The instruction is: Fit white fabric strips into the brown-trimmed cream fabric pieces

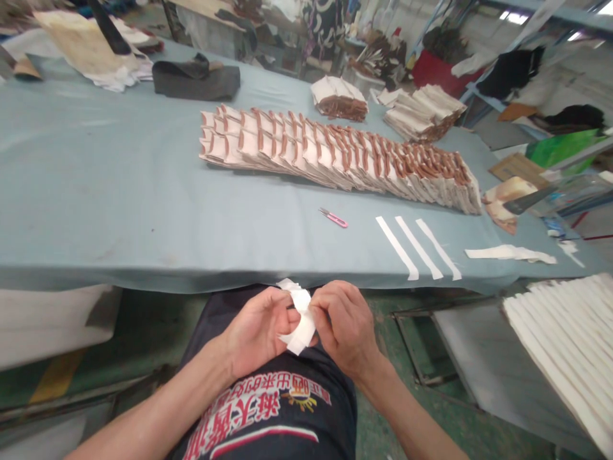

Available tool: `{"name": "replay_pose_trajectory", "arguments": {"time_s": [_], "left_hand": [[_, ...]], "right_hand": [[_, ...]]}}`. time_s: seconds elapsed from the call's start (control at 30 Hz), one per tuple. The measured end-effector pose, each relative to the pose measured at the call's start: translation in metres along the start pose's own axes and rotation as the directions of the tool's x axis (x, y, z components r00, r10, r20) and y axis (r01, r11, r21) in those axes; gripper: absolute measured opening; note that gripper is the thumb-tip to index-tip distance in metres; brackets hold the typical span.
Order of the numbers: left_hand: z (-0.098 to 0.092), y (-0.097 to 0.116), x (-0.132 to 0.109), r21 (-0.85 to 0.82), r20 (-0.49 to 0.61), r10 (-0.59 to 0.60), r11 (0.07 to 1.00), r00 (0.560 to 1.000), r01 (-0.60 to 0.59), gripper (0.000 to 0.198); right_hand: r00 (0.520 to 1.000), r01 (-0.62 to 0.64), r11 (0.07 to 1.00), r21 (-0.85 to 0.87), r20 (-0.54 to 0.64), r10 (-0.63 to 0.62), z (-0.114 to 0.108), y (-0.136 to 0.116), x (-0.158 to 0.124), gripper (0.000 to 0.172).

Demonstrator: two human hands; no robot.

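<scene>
Table [119, 191], covered in blue-grey, spans the view. Along it runs a leaning row of pale, brown-edged bundles [335, 150]. Below the near edge, a dark printed apron [325, 428] covers the wearer's lap. Over it, the left hand [256, 329], palm up and half curled, holds a white band [302, 335] between thumb and fingers; the right hand [345, 326] pinches the band's other side. Three white strips [416, 248] lie side by side near the table's edge, right of pink snips [335, 218].
</scene>
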State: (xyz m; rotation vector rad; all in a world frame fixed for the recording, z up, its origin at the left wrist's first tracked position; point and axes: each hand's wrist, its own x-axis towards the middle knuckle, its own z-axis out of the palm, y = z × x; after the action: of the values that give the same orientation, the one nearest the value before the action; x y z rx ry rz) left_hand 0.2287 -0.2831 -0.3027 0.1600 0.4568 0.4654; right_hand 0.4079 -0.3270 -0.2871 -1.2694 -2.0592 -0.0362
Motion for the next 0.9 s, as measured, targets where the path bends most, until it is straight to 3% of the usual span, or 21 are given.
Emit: {"name": "replay_pose_trajectory", "arguments": {"time_s": [0.13, 0.27, 0.47, 0.53, 0.7, 0.8, 0.9], "left_hand": [[0.0, -0.003, -0.005, -0.011, -0.018, -0.001, 1.0, 1.0, 0.001, 0.031], [0.004, -0.002, -0.012, 0.213, -0.065, 0.065, 0.976, 0.996, -0.049, 0.034], [0.001, -0.001, -0.012, 0.441, -0.01, 0.16, 0.887, 0.987, -0.139, 0.028], [0.0, -0.005, -0.011, 0.508, 0.005, 0.202, 0.843, 0.979, -0.176, 0.033], [-0.004, -0.025, -0.009, 0.572, -0.042, 0.233, 0.803, 0.972, -0.168, 0.047], [-0.004, -0.033, -0.006, 0.583, -0.071, 0.232, 0.799, 0.97, -0.148, 0.04], [-0.004, -0.031, -0.004, 0.58, -0.003, 0.238, 0.792, 0.971, -0.192, 0.038]], "right_hand": [[1.0, 0.004, 0.999, 0.035, 0.015, -0.004, 0.006, 0.001, -0.004, 0.017], [0.998, -0.036, 0.995, 0.089, 0.051, 0.031, 0.011, 0.001, -0.004, 0.017], [0.973, -0.224, 0.946, 0.234, 0.103, 0.204, 0.015, -0.006, -0.003, 0.021], [0.938, -0.345, 0.894, 0.285, 0.118, 0.324, 0.016, -0.008, -0.002, 0.021], [0.781, -0.611, 0.693, 0.383, 0.148, 0.607, 0.018, -0.002, 0.0, 0.032], [0.729, -0.665, 0.619, 0.419, 0.183, 0.66, 0.019, 0.001, 0.0, 0.034], [0.709, -0.688, 0.578, 0.44, 0.234, 0.665, 0.018, -0.001, -0.001, 0.033]]}}
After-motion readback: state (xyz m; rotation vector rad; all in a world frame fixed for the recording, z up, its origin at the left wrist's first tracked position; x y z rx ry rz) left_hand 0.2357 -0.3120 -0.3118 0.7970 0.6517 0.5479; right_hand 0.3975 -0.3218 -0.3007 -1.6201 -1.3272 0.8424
